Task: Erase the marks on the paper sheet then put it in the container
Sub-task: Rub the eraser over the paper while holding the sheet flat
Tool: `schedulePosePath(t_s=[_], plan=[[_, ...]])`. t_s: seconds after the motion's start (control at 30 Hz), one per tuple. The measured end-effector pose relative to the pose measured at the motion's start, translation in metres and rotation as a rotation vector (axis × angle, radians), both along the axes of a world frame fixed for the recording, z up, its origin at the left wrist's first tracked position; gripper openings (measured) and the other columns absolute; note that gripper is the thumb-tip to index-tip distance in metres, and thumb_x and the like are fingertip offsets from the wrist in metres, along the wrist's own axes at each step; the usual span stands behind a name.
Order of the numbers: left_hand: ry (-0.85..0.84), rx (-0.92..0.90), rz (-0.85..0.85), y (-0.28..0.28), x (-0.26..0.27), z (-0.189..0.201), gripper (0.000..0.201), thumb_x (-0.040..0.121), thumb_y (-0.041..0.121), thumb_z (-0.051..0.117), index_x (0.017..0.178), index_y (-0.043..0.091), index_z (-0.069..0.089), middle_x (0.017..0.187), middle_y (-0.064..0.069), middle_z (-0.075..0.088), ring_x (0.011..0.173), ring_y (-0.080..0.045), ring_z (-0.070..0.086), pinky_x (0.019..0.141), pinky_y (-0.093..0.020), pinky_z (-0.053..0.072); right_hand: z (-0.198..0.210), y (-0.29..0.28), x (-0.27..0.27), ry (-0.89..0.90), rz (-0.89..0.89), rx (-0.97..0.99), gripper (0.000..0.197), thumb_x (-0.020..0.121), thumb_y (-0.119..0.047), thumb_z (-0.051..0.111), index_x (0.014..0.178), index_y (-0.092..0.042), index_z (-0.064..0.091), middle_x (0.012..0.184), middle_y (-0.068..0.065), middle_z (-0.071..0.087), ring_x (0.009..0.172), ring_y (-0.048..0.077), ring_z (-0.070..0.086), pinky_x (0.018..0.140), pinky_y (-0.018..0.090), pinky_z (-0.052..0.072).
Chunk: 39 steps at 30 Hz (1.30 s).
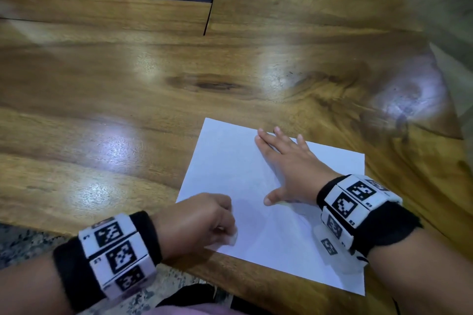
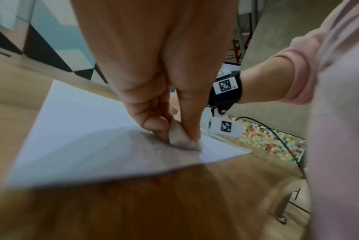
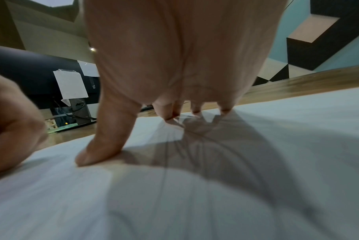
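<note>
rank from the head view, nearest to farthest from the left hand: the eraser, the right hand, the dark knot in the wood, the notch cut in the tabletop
1. Eraser: pinched in the left hand itself, on the paper's near edge.
2. Right hand: just to the right, flat on the paper sheet.
3. Dark knot: beyond the sheet, mid-table.
4. Notch: far side of the tabletop.

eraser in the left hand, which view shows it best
The left wrist view: the eraser fills the centre, pinched between the left hand's thumb and fingers and pressed on the paper sheet. The head view shows only a small white tip under the knuckles. The right wrist view hides it.
</note>
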<state>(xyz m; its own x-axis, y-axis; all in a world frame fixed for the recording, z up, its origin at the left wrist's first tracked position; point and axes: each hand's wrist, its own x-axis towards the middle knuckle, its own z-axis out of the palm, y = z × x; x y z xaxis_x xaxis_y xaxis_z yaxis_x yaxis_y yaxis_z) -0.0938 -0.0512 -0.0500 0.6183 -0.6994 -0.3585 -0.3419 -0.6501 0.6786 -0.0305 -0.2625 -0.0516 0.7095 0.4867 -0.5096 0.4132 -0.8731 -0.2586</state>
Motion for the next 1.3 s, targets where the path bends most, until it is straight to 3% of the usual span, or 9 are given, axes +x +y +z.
schedulePosePath(t_s=[0.2,0.4,0.57,0.73,0.83,0.97,1.07,1.2,1.3], plan=[[-0.241,0.0,0.262,-0.029,0.052,0.0,0.014,0.077,0.024,0.066,0.08,0.011,0.07,0.08,-0.01,0.061,0.075,-0.024,0.059,0.06,-0.019,0.029,0.0,0.0,0.001,0.001,-0.002,0.005,0.12,0.072,-0.055,0.071,0.149,-0.022,-0.015,0.155,-0.012,-0.025,0.142,0.014,-0.026,0.116,0.044,-0.013],[-0.086,-0.04,0.121,-0.013,0.008,-0.005,0.006,0.078,0.022,0.067,0.073,0.02,0.064,0.067,0.018,0.038,0.063,-0.002,0.045,0.06,-0.004,0.03,0.0,-0.002,0.0,0.006,-0.004,0.018,0.118,0.073,-0.054,0.07,0.149,-0.022,-0.016,0.154,-0.014,-0.027,0.141,0.013,-0.027,0.116,0.042,-0.015],[-0.097,-0.014,0.086,-0.012,0.004,-0.002,0.007,0.079,0.022,0.059,0.076,0.022,0.065,0.077,0.01,0.043,0.07,-0.008,0.053,0.064,-0.009,0.031,0.002,-0.004,0.0,-0.018,-0.031,0.012,0.119,0.073,-0.055,0.069,0.149,-0.018,-0.013,0.155,-0.01,-0.026,0.142,0.012,-0.025,0.116,0.04,-0.013],[-0.058,0.043,0.105,-0.015,0.006,0.003,0.008,0.078,0.017,0.058,0.076,0.022,0.064,0.074,0.017,0.04,0.068,-0.003,0.05,0.061,-0.01,0.033,0.005,-0.023,0.002,0.021,-0.052,0.064,0.111,0.077,-0.047,0.07,0.15,-0.02,-0.008,0.155,-0.013,-0.022,0.142,0.009,-0.022,0.11,0.029,-0.017],[-0.046,0.11,0.05,-0.026,0.03,0.014,0.006,0.076,0.013,0.062,0.076,0.015,0.068,0.078,0.007,0.061,0.07,-0.009,0.054,0.058,-0.003,0.031,0.006,-0.024,0.002,0.031,-0.043,0.079,0.109,0.078,-0.046,0.07,0.15,-0.022,-0.008,0.146,-0.021,-0.027,0.142,0.01,-0.023,0.11,0.031,-0.017],[-0.221,0.101,0.319,-0.043,0.087,0.025,0.007,0.076,0.014,0.066,0.082,0.011,0.069,0.075,-0.005,0.066,0.067,-0.013,0.049,0.052,-0.009,0.032,0.004,-0.024,0.002,0.048,-0.052,0.085,0.107,0.08,-0.047,0.067,0.15,-0.023,-0.01,0.139,-0.024,-0.03,0.138,0.005,-0.027,0.111,0.035,-0.018],[-0.28,0.092,0.487,-0.057,0.11,0.021,0.011,0.077,0.016,0.067,0.085,0.009,0.067,0.071,-0.001,0.058,0.067,-0.014,0.048,0.049,-0.011,0.032,0.002,-0.025,0.001,0.069,-0.046,0.084,0.107,0.081,-0.048,0.065,0.149,-0.024,-0.014,0.138,-0.025,-0.032,0.13,0.0,-0.031,0.11,0.035,-0.02],[-0.299,0.039,0.502,-0.061,0.101,0.011,0.01,0.078,0.014,0.066,0.082,0.004,0.067,0.074,-0.005,0.055,0.07,-0.015,0.046,0.055,-0.015,0.031,-0.001,-0.026,0.001,0.078,-0.037,0.079,0.107,0.082,-0.049,0.063,0.148,-0.024,-0.018,0.138,-0.023,-0.036,0.127,0.002,-0.037,0.108,0.037,-0.022],[-0.205,0.057,0.374,-0.052,0.088,0.011,0.01,0.078,0.016,0.067,0.08,0.006,0.067,0.075,-0.008,0.06,0.061,-0.013,0.048,0.053,-0.019,0.03,-0.002,-0.027,0.001,0.086,-0.035,0.072,0.108,0.083,-0.05,0.062,0.147,-0.023,-0.02,0.138,-0.022,-0.037,0.126,0.004,-0.039,0.108,0.038,-0.023]])
